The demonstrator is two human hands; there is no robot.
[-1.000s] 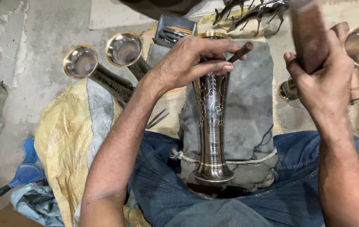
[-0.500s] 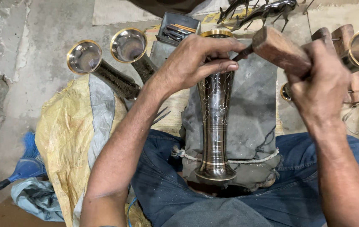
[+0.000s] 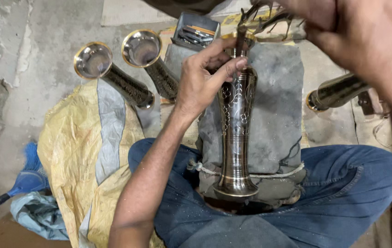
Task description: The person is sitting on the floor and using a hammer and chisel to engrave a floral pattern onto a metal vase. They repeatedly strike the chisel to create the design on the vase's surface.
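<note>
Left hand (image 3: 203, 80) on engraved, dark metal vase (image 3: 236, 138)

A grey padded block (image 3: 274, 115) bore the engraved vase (image 3: 236, 133); on the concrete floor (image 3: 30, 59) at ten o'clock lay a yellow sack (image 3: 72, 151).

Right hand (image 3: 361, 41) is huge and blurry up at the top edge, with its fingers cut off, so I can't tell what it's gripping. The left hand (image 3: 203, 80) covers the upper part of the dark engraved vase (image 3: 236, 138), and the thin tool (image 3: 241, 39) it pinches mostly vanishes behind its fingers (image 3: 225, 69). The little tools in the grey box (image 3: 196, 32) are too small to make out, and the blue brush (image 3: 16, 183) runs off the left edge.
</note>
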